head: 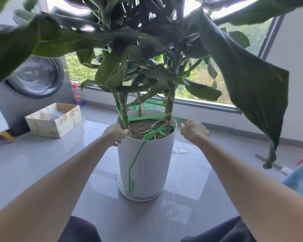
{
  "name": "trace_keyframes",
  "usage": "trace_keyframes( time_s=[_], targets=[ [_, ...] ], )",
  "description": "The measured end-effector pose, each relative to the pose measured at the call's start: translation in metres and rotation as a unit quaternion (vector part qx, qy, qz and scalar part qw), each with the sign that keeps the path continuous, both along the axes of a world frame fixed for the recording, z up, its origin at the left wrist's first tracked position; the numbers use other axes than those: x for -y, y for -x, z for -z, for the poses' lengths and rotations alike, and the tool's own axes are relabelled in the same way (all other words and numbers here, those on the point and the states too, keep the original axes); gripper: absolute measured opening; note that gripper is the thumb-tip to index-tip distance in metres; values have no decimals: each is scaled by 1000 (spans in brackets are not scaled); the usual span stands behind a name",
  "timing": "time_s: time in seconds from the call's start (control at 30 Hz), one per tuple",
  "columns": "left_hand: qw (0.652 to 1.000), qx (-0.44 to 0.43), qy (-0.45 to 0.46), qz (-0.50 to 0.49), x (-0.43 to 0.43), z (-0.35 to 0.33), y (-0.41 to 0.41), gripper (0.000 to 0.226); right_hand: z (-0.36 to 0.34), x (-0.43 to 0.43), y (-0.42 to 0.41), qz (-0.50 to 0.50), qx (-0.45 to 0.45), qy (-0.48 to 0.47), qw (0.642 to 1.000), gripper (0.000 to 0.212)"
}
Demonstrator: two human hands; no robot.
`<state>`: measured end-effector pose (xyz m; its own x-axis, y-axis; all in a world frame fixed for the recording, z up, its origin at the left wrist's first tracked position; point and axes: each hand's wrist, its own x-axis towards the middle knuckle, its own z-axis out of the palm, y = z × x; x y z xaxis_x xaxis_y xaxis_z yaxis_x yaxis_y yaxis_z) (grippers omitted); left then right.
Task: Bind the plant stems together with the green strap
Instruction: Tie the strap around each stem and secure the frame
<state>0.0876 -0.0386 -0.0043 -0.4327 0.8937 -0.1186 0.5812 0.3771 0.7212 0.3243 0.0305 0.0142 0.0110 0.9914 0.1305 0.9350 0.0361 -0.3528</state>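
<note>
A tall leafy plant stands in a white ribbed pot (147,163) on the floor. Its stems (169,109) rise from the soil. A green strap (145,118) runs around the stems just above the rim and is wound several times around the left stem (124,119). Slack strap loops on the soil, and one end hangs down the pot's front (134,163). My left hand (115,133) grips the base of the left stem at the pot's rim. My right hand (193,130) pinches the strap to the right of the right stem, and the strap looks taut there.
A washing machine (33,77) and an open cardboard box (54,119) sit at the left. A bottle (77,94) stands by the window sill. Large leaves hang overhead and at the right (252,95). A blue cloth (301,179) and a tool lie at the right.
</note>
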Motion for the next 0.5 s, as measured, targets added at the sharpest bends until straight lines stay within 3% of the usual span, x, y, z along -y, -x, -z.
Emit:
trace_keyframes(
  time_s=[0.13, 0.27, 0.37, 0.43, 0.5],
  targets=[
    [999, 8, -33, -38, 1, 0, 8, 29, -8, 3, -3, -15, -1, 34, 999, 35],
    [999, -34, -12, 2, 4, -1, 3, 26, -10, 7, -3, -77, -29, 210, 974, 27],
    [999, -40, -2, 31, 3, -1, -6, 28, -10, 12, -8, -133, 99, 331, 929, 26],
    [998, -43, -8, 40, 3, -2, -11, 27, -13, 17, -10, -164, 188, 328, 911, 26],
    [997, -50, -27, 47, 2, -3, -14, 25, -14, 20, -12, -170, 209, 333, 904, 38]
  ],
)
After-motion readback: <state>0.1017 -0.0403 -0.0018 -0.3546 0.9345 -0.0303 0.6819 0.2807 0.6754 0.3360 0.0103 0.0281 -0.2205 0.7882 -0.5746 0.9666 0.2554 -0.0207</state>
